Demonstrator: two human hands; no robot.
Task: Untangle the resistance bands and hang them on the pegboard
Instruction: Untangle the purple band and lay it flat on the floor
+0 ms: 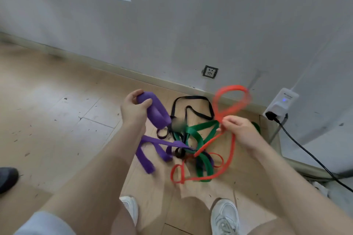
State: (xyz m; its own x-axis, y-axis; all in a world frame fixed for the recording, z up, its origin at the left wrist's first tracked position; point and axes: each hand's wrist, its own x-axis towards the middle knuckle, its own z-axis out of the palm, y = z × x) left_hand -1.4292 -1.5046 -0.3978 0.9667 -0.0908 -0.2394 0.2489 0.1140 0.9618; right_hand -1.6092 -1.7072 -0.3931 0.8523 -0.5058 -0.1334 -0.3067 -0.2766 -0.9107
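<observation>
Head view: purple band [158, 112] is clamped by left hand [133, 108], red band [229, 99] by right hand [238, 129]; soft, stretchy loops, tangle at 6 o'clock, best held near crossings.

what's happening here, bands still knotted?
Yes. A person stands over a tangle of resistance bands on the wooden floor. The left hand grips a loop of the purple band; the right hand pinches the red band, lifting a loop of it. The green band and black band are interwoven with them below. No pegboard is in view, nothing hung yet.
</observation>
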